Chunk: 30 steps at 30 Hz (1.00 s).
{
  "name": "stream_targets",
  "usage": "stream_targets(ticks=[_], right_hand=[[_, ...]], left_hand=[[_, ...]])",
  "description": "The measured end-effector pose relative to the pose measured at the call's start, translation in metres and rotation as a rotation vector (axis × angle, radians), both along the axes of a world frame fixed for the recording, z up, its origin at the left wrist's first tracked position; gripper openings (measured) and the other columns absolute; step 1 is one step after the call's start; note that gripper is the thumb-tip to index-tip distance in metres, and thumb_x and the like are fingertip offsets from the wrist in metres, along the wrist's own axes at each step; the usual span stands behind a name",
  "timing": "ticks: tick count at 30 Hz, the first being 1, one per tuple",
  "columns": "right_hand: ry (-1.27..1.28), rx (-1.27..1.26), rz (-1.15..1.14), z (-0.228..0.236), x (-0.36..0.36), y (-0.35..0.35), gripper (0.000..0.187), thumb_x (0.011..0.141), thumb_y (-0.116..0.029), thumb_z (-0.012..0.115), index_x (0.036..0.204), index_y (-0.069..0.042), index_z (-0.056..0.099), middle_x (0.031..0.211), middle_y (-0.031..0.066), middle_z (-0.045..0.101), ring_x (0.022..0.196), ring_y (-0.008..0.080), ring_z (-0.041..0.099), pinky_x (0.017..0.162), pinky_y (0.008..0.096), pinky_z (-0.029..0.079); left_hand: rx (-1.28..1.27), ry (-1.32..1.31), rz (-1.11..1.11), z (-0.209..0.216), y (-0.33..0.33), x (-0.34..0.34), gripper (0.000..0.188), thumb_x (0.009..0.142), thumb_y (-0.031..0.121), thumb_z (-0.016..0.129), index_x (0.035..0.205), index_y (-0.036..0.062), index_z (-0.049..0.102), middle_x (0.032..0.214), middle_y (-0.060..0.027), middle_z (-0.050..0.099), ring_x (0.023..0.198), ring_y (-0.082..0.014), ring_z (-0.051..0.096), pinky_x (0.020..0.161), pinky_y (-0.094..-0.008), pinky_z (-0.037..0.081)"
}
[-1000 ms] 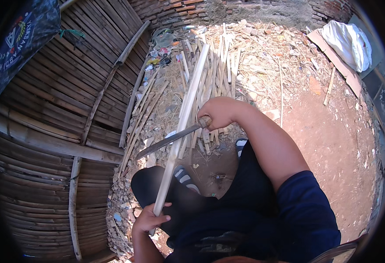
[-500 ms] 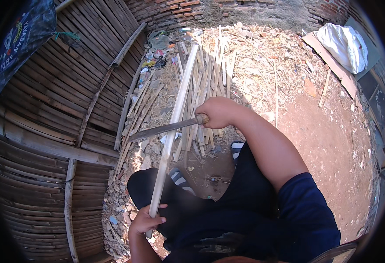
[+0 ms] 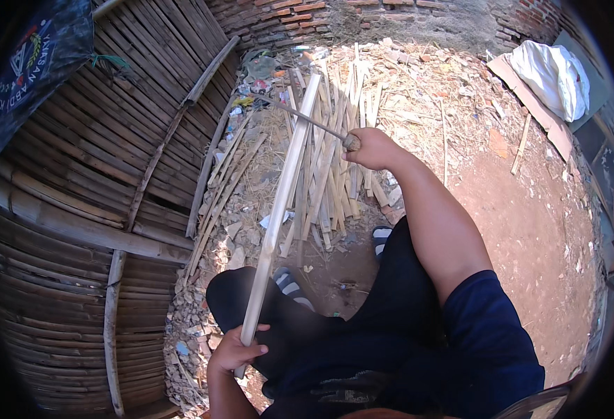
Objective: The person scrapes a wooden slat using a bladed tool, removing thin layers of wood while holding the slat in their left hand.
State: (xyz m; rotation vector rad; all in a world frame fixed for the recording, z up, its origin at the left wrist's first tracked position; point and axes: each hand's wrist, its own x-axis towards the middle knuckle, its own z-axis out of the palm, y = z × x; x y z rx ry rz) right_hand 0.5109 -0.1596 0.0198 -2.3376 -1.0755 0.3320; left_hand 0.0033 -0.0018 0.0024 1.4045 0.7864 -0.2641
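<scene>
A long pale bamboo strip (image 3: 279,209) slants from beside my left knee up and away over the ground. My left hand (image 3: 236,350) is closed around its near end, thumb on the right side. My right hand (image 3: 375,149) grips the wooden handle of a machete (image 3: 329,130). The blade points to the left, seen nearly edge-on, and crosses the strip close to its far end. I cannot tell whether the edge touches the strip.
Many cut strips (image 3: 328,174) lie piled on the ground beyond my feet. To the left stands a slatted bamboo wall (image 3: 76,146) with a dark banner (image 3: 38,66). A brick wall (image 3: 293,17) closes the back. A white sack (image 3: 551,78) rests on cardboard (image 3: 530,105) at the far right.
My right hand has moved the machete away from me along the strip, from its middle to near its far end, and the blade has turned edge-on. My left hand keeps its hold.
</scene>
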Motion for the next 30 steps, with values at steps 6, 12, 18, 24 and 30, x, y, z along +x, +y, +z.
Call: stream_targets(ticks=[6,12,18,24,30], right_hand=[[-0.046,-0.24,0.501,0.031,-0.077,0.01,0.054,0.078,-0.034,0.081,0.123,-0.007,0.068,0.113,0.0187,0.071,0.11,0.0362,0.066,0.093,0.0466,0.052],[-0.049,-0.192,0.451,0.027,-0.053,0.006,0.054,0.077,-0.033,0.081,0.123,-0.007,0.068,0.114,0.0191,0.07,0.109,0.0357,0.066,0.093,0.0454,0.053],[0.018,-0.051,-0.19,0.001,0.013,-0.007,0.064,0.081,-0.037,0.078,0.131,0.001,0.063,0.123,0.0217,0.068,0.116,0.0355,0.064,0.099,0.0439,0.051],[-0.027,-0.225,0.305,0.023,-0.047,-0.003,0.062,0.081,-0.035,0.078,0.129,0.0,0.064,0.122,0.0213,0.068,0.116,0.0356,0.064,0.099,0.0448,0.051],[-0.066,-0.382,0.541,0.04,-0.08,0.009,0.056,0.077,-0.035,0.081,0.125,-0.007,0.068,0.115,0.0188,0.071,0.112,0.0354,0.066,0.096,0.0445,0.052]], left_hand=[[-0.033,-0.012,-0.009,-0.001,-0.001,0.0,0.055,0.083,0.0,0.08,0.134,0.0001,0.06,0.061,0.006,0.052,0.047,-0.0039,0.046,0.047,-0.0214,0.036],[0.081,0.025,-0.037,0.002,-0.005,-0.002,0.054,0.083,0.001,0.081,0.133,0.0001,0.061,0.06,0.0064,0.052,0.048,-0.0037,0.046,0.047,-0.0219,0.036],[0.069,0.039,-0.019,0.002,-0.003,0.002,0.054,0.083,0.002,0.081,0.133,0.0004,0.061,0.06,0.0059,0.052,0.049,-0.0036,0.047,0.047,-0.0221,0.036],[0.052,0.046,-0.019,0.005,-0.007,0.006,0.054,0.083,0.003,0.081,0.133,0.0008,0.06,0.06,0.0062,0.052,0.049,-0.0034,0.046,0.047,-0.0221,0.035],[0.108,0.067,-0.037,0.005,-0.01,0.003,0.055,0.082,0.002,0.082,0.133,0.0013,0.061,0.062,0.0075,0.052,0.052,-0.0027,0.046,0.05,-0.0218,0.036]])
